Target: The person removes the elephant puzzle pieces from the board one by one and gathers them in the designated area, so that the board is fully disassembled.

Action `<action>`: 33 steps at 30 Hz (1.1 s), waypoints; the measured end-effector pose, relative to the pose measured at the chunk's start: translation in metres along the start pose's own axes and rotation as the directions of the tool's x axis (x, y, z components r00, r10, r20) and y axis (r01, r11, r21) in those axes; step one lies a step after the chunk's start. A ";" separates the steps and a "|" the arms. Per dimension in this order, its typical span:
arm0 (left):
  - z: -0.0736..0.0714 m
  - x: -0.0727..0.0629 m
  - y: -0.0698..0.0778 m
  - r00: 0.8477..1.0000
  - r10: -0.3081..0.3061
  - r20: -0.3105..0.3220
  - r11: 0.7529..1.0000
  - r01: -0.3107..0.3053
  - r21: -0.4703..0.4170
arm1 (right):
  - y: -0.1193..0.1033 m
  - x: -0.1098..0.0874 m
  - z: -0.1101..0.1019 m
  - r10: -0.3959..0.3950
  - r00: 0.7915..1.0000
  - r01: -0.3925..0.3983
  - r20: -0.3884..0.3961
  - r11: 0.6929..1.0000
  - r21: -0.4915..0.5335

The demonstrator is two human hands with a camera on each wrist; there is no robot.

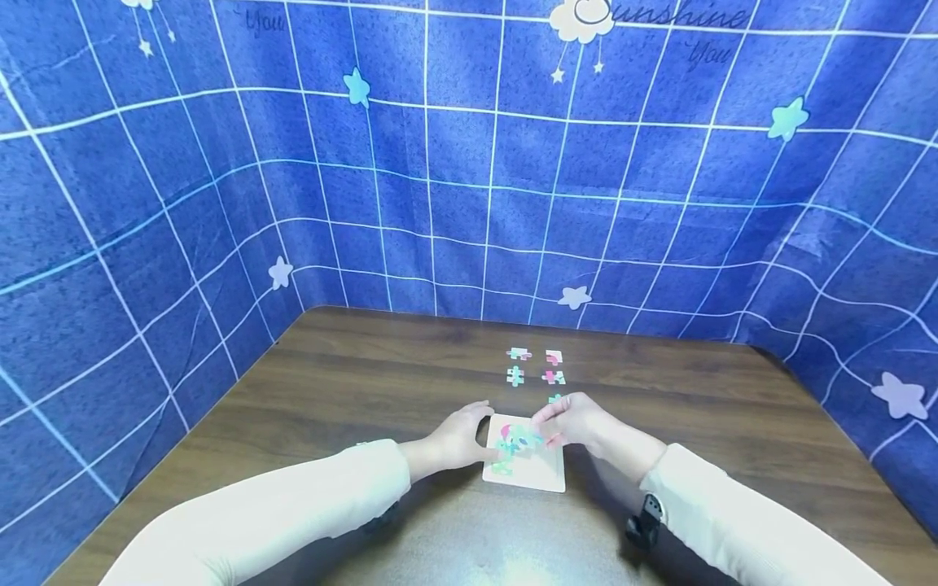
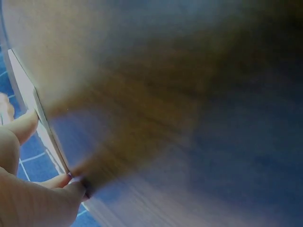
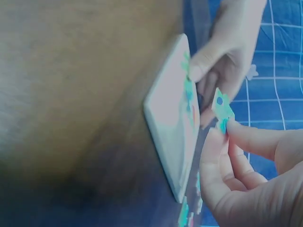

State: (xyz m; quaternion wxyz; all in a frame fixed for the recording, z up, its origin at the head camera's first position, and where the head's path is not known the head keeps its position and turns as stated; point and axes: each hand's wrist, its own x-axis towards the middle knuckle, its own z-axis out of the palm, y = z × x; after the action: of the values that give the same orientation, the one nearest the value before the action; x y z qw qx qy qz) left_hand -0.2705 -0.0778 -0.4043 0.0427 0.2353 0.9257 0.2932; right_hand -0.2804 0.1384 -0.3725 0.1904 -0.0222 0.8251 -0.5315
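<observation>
A square, pale puzzle board [image 1: 538, 474] lies on the table, with joined green, blue and pink pieces [image 1: 513, 439] covering its left and upper part. My left hand [image 1: 460, 439] holds the board at its left side, the thumb over the face and the other fingers along the edge. Above the board's right side, my right hand [image 1: 577, 422] pinches a jigsaw piece between thumb and fingertips. In the right wrist view that jigsaw piece [image 3: 221, 106] is green with a dark blue spot, held apart from the board.
Several loose jigsaw pieces [image 1: 516, 376] lie in two columns beyond the board, one of them partly behind my right hand. The brown wooden table [image 1: 381, 358] ends at a blue gridded curtain [image 1: 454, 203] at the back and sides.
</observation>
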 end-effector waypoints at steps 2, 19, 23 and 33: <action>0.000 -0.001 -0.001 1.000 -0.002 0.015 1.000 0.002 0.011 | -0.003 0.005 -0.002 -0.002 1.000 0.002 -0.013 1.000 0.024; -0.002 -0.002 0.002 0.999 -0.018 0.045 1.000 0.017 0.026 | -0.008 0.057 -0.006 0.015 0.988 -0.014 -0.152 1.000 0.002; -0.001 -0.002 0.001 0.999 -0.010 0.039 1.000 0.009 0.027 | -0.007 0.070 -0.002 -0.003 0.982 -0.012 -0.190 0.997 -0.081; -0.002 -0.004 0.002 0.998 -0.023 0.054 1.000 0.022 0.018 | -0.005 0.087 0.003 -0.042 0.974 -0.024 -0.223 0.958 -0.287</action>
State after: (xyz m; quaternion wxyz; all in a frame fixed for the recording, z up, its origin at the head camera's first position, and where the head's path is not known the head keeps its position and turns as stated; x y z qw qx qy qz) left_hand -0.2667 -0.0791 -0.4022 0.0692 0.2332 0.9292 0.2782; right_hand -0.3605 0.1128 -0.3939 0.0875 0.0073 0.9097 -0.4058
